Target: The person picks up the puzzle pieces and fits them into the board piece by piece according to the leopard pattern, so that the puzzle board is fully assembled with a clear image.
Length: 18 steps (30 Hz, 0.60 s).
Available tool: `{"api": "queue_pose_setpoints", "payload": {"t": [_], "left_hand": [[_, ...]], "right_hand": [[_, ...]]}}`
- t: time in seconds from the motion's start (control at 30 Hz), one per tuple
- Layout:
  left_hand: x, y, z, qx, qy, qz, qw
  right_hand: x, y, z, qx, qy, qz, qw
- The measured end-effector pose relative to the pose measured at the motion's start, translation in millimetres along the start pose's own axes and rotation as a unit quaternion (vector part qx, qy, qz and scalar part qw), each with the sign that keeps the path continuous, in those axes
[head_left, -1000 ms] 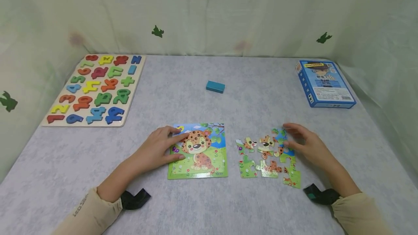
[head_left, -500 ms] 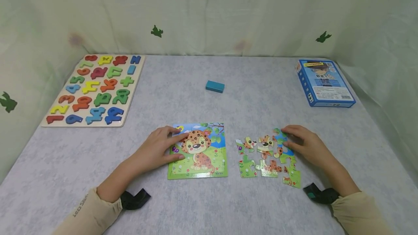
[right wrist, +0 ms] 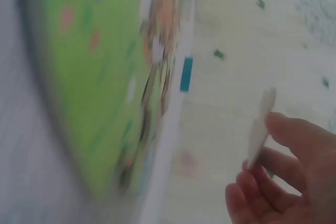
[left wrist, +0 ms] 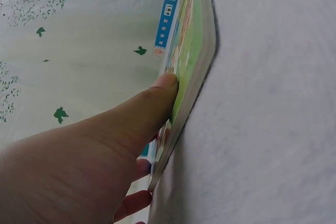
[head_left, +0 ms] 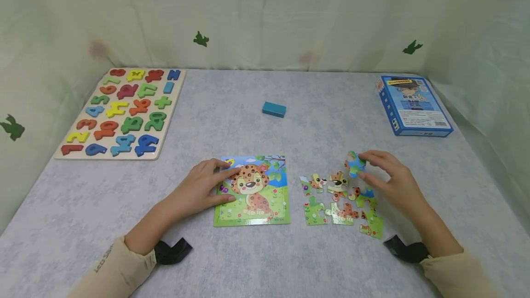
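Note:
A square leopard jigsaw puzzle (head_left: pixel 275 197) lies flat in front of the person in the head view. The left hand (head_left: pixel 204 185) rests on its left side, fingers spread over the picture; in the left wrist view the thumb (left wrist: pixel 165 82) lies on its face near the edge. Right of it, several loose jigsaw pieces (head_left: pixel 342 213) form a loose group. Above their upper right corner the right hand (head_left: pixel 389 178) pinches a blue and green puzzle piece (head_left: pixel 355 163) between thumb and fingers. The right wrist view shows this piece (right wrist: pixel 260 124) edge-on, off the table.
At the back left lies a number board (head_left: pixel 118 114) with colourful raised shapes. A small teal block (head_left: pixel 274 109) sits at the back middle. A blue box (head_left: pixel 416 107) stands at the back right, near the curtain (head_left: pixel 265 22) behind the table.
The right hand has lifted the upper right puzzle piece off the table, away from the loose pieces below it. The left hand stays where it was on the leopard puzzle.

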State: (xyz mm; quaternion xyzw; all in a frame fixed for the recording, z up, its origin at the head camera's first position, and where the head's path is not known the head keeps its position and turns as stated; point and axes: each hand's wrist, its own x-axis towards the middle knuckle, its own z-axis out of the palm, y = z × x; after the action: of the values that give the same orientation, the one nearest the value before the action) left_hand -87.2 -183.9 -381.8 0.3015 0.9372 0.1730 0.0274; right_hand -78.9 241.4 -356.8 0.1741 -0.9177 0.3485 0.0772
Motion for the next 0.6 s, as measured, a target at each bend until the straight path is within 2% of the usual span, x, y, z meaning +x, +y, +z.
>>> {"api": "queue_pose_setpoints", "payload": {"t": [0.2,0.37,0.47,0.6], "left_hand": [[1.1,-0.1,0.3,0.000,0.001,0.000,1.0000],[1.0,0.0,0.4,-0.002,0.006,0.000,1.0000],[0.8,0.1,0.2,-0.006,0.003,-0.001,1.0000],[1.6,1.0,-0.2,-0.011,-0.005,-0.006,0.9999]], "right_hand": [[6.5,-38,12,0.027,0.011,-0.091,0.9954],[22.2,-66,32,0.068,-0.009,-0.138,0.9880],[33.1,-74,49,0.090,-0.044,-0.141,0.9849],[44.7,-76,71,0.091,-0.100,-0.113,0.9844]]}}
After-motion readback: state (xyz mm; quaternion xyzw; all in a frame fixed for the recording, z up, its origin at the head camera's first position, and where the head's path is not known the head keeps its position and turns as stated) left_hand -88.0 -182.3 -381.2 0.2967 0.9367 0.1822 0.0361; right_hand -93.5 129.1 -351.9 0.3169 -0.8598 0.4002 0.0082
